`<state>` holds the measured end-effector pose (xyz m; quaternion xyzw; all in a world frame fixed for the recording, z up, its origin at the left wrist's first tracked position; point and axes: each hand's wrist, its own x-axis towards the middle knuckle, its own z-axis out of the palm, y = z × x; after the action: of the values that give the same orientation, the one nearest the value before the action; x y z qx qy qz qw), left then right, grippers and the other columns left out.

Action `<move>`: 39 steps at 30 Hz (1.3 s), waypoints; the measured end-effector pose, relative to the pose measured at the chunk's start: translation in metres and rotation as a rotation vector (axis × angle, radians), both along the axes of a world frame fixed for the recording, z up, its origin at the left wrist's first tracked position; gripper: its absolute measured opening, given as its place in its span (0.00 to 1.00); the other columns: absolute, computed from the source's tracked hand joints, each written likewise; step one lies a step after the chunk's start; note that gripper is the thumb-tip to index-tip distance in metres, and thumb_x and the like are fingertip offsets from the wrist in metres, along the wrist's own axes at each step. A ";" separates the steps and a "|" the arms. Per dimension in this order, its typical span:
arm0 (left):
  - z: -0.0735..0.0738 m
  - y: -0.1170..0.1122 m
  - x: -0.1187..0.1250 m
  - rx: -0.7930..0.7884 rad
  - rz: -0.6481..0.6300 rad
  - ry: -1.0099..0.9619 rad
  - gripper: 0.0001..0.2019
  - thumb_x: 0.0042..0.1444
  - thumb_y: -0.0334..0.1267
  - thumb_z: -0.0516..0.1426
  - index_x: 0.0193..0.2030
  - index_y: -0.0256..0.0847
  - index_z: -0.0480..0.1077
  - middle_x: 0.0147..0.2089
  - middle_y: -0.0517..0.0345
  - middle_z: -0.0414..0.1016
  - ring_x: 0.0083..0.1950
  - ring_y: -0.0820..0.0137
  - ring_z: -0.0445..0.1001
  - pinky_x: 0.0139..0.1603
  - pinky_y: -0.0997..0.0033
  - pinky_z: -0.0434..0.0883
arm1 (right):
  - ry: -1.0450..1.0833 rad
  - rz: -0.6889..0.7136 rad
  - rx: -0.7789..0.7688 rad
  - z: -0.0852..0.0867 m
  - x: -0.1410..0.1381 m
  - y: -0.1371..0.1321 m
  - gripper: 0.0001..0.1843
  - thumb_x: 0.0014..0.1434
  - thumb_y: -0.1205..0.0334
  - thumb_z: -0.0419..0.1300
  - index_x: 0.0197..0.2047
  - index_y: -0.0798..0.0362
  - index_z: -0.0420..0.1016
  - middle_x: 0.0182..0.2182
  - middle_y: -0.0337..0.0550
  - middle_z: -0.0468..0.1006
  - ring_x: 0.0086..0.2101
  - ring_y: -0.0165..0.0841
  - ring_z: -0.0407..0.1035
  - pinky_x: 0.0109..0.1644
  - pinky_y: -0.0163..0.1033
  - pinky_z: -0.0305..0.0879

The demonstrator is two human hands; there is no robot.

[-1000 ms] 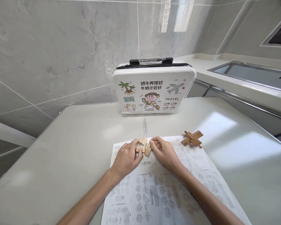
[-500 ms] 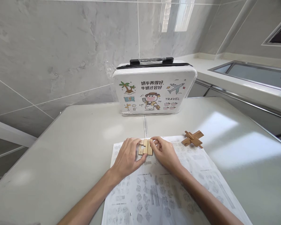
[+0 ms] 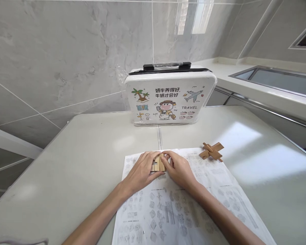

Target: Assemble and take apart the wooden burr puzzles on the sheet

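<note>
Stretched farther across the wooden blocks [image 3: 157,166] than before, the left hand [image 3: 142,170] holds them from the left; the right hand [image 3: 181,168] pinches their right end in its grip. They lie on the paper [image 3: 201,207] between both hands.

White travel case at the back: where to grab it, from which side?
I'd take the black handle from above, closing across its middle: the white case stands upright, and the handle runs left to right along its top. Clear film wraps the case and seems to cover the handle's middle, so the hold may be slippery. Gap underneath: can't tell.
</note>
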<state>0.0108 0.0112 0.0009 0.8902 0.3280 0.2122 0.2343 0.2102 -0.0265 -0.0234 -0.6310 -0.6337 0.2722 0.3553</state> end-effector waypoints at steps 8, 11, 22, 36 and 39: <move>-0.002 0.000 -0.001 -0.009 0.027 -0.004 0.31 0.66 0.49 0.63 0.70 0.53 0.57 0.64 0.49 0.71 0.65 0.54 0.70 0.61 0.51 0.74 | -0.036 0.003 0.004 0.000 -0.001 0.000 0.19 0.74 0.46 0.49 0.54 0.48 0.72 0.38 0.40 0.82 0.32 0.36 0.75 0.38 0.41 0.64; -0.004 0.002 -0.002 0.004 0.099 -0.005 0.31 0.65 0.50 0.64 0.70 0.52 0.58 0.63 0.49 0.72 0.63 0.55 0.72 0.59 0.53 0.75 | -0.012 -0.003 -0.005 0.001 -0.001 -0.001 0.18 0.74 0.46 0.50 0.55 0.48 0.70 0.37 0.40 0.82 0.31 0.35 0.74 0.39 0.41 0.66; -0.015 0.009 -0.006 0.181 0.462 -0.009 0.23 0.69 0.48 0.60 0.68 0.51 0.62 0.63 0.50 0.72 0.62 0.54 0.70 0.63 0.50 0.69 | -0.019 0.017 0.004 0.000 0.001 -0.001 0.18 0.73 0.46 0.49 0.53 0.47 0.71 0.33 0.38 0.80 0.27 0.35 0.72 0.37 0.42 0.66; -0.021 0.010 -0.008 0.210 0.522 0.062 0.18 0.72 0.46 0.53 0.65 0.49 0.67 0.62 0.46 0.66 0.62 0.51 0.65 0.63 0.45 0.66 | -0.011 0.051 -0.002 0.000 0.003 -0.001 0.16 0.73 0.49 0.49 0.53 0.48 0.70 0.32 0.36 0.79 0.26 0.34 0.70 0.38 0.41 0.65; -0.020 0.010 -0.007 0.219 0.519 0.097 0.17 0.72 0.45 0.53 0.64 0.47 0.67 0.61 0.44 0.66 0.62 0.51 0.65 0.62 0.45 0.67 | -0.008 0.063 0.003 0.000 0.004 -0.001 0.16 0.73 0.49 0.50 0.52 0.49 0.71 0.32 0.37 0.79 0.27 0.34 0.70 0.38 0.41 0.64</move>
<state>0.0042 0.0210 -0.0191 0.8056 0.5308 0.2564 0.0590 0.2142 -0.0273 -0.0232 -0.6114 -0.6548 0.2801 0.3450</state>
